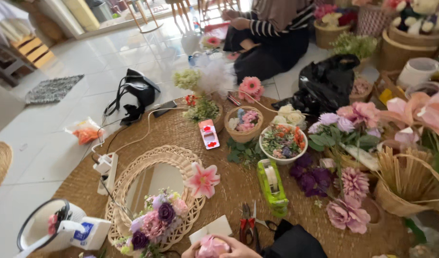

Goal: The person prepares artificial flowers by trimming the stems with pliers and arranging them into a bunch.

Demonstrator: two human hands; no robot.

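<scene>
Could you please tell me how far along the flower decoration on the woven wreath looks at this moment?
Done: a cluster of pink and purple flowers already sits on the lower rim of the woven wreath, with a pink lily at its right edge. In hand: both hands, seen only partly at the bottom edge, cup a pink bloom. Left: most of the rim is bare, and loose flowers lie on the mat.

At the bottom edge, both hands (pixel 229 247) cup a pink flower (pixel 212 247). A wreath (pixel 155 196) lies to its left, red pliers (pixel 247 228) just right. A seated person (pixel 269 36) works at top centre.
</scene>
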